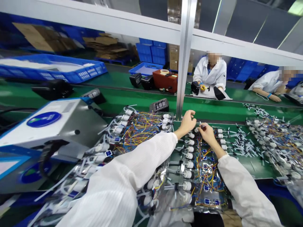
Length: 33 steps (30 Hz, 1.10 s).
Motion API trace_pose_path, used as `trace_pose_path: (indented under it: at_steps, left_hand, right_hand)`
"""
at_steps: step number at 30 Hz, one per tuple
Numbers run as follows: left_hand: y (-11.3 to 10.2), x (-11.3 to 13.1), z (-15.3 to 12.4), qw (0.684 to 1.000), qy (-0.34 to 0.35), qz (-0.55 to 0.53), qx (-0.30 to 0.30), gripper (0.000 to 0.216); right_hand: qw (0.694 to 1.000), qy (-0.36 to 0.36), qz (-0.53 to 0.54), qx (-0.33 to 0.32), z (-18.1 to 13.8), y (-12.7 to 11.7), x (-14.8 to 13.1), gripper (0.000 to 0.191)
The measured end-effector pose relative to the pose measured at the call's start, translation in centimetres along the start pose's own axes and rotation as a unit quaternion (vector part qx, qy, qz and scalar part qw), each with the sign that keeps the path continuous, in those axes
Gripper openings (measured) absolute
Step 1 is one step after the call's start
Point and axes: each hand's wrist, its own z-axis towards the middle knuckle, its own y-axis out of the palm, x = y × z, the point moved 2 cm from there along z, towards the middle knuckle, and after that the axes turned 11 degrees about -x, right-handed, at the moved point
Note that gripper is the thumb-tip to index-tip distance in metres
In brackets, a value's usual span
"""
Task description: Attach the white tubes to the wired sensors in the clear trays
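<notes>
My left hand [188, 122] is raised at the far end of a row of small assemblies, its fingers loosely curled and apart with nothing visible in them. Just right of it, my right hand [207, 133] is closed in a pinch at the far end of the same row. What its fingertips hold is too small to make out. Beside them is a white cylindrical part [196, 129]. Below the hands, clear plastic trays hold white cylinders [189, 155], coloured wires [198, 164] and small blue-screened boards [205, 166].
More wired assemblies [139, 126] lie left, others [272, 135] right. Short white tubes [245, 143] are scattered on the green bench. A grey machine [71, 126] stands left; a metal post [186, 56] rises ahead. Two co-workers [210, 72] sit across the line.
</notes>
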Motion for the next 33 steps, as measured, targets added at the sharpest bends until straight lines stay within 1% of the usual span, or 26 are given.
trace_pose_path:
  at_steps: [2, 4, 7, 9, 10, 11, 13, 14, 16, 18, 19, 21, 23, 24, 26, 28, 30, 33]
  left_hand:
    - [-0.9, 0.0, 0.6, 0.996, -0.005, -0.039, 0.076, 0.033]
    - [-1.6, -0.3, 0.9, 0.988, -0.005, -0.076, 0.131, 0.024]
    - [-2.4, -0.4, 0.8, 0.976, 0.006, -0.117, 0.182, 0.013]
    - [-2.8, 0.0, 0.4, 0.972, 0.033, -0.126, 0.195, 0.014]
    - [-3.0, 0.3, 0.2, 0.975, 0.053, -0.112, 0.187, 0.016]
    - [-3.0, 0.6, 0.1, 0.982, 0.069, -0.069, 0.162, 0.019]
    - [-2.6, 1.2, -0.2, 0.992, 0.082, 0.069, 0.068, 0.026]
    - [-2.2, 1.2, -0.3, 0.987, 0.078, 0.139, 0.013, 0.029]
    - [-1.4, 0.9, -0.6, 0.968, 0.055, 0.232, -0.08, 0.027]
    - [-0.6, 0.1, -0.9, 0.953, 0.033, 0.267, -0.14, 0.019]
    - [-0.3, -0.4, -1.0, 0.943, 0.017, 0.287, -0.165, 0.017]
    - [0.2, -1.3, -1.3, 0.923, -0.016, 0.327, -0.205, 0.021]
    - [0.4, -1.8, -1.4, 0.903, -0.043, 0.36, -0.229, 0.029]
    - [0.5, -1.9, -1.5, 0.895, -0.055, 0.374, -0.238, 0.033]
    - [0.5, -2.0, -1.6, 0.879, -0.078, 0.399, -0.248, 0.037]
    - [0.4, -1.9, -1.6, 0.867, -0.098, 0.418, -0.253, 0.039]
    - [0.3, -1.8, -1.6, 0.859, -0.109, 0.431, -0.252, 0.039]
    - [0.1, -1.7, -1.7, 0.856, -0.102, 0.441, -0.249, 0.04]
  right_hand:
    - [0.999, -0.014, -0.046, -0.015, -0.1, -0.1, -1.4, 0.011]
    - [0.995, -0.028, -0.086, -0.046, 0.1, 0.6, -3.0, 0.017]
    - [0.987, -0.032, -0.123, -0.098, 0.7, 2.5, -5.2, 0.019]
    - [0.982, -0.031, -0.133, -0.128, 1.4, 3.4, -6.3, 0.015]
    - [0.981, -0.031, -0.133, -0.141, 1.7, 3.4, -6.6, 0.012]
    - [0.979, -0.031, -0.131, -0.15, 1.9, 3.0, -6.9, 0.012]
    - [0.98, -0.028, -0.125, -0.15, 2.1, 0.9, -6.8, 0.02]
    - [0.982, -0.022, -0.124, -0.142, 1.9, -0.8, -6.5, 0.022]
    - [0.986, -0.002, -0.125, -0.109, 1.0, -5.1, -5.3, 0.02]
    - [0.989, 0.031, -0.128, -0.07, -0.9, -10.3, -3.3, 0.017]
    - [0.991, 0.049, -0.119, -0.044, -2.1, -13.0, -2.1, 0.018]
    - [0.99, 0.086, -0.109, -0.006, -5.0, -17.9, 0.7, 0.022]
    - [0.985, 0.142, -0.095, 0.009, -8.4, -21.8, 3.5, 0.029]
    - [0.979, 0.173, -0.103, 0.018, -10.1, -23.2, 4.9, 0.031]
    - [0.966, 0.221, -0.133, 0.02, -13.3, -24.8, 7.2, 0.032]
    - [0.958, 0.245, -0.146, 0.009, -15.9, -24.9, 9.0, 0.029]
    - [0.955, 0.255, -0.148, 0.0, -17.6, -23.8, 10.3, 0.026]
    - [0.956, 0.254, -0.145, 0.015, -18.7, -21.3, 11.5, 0.024]
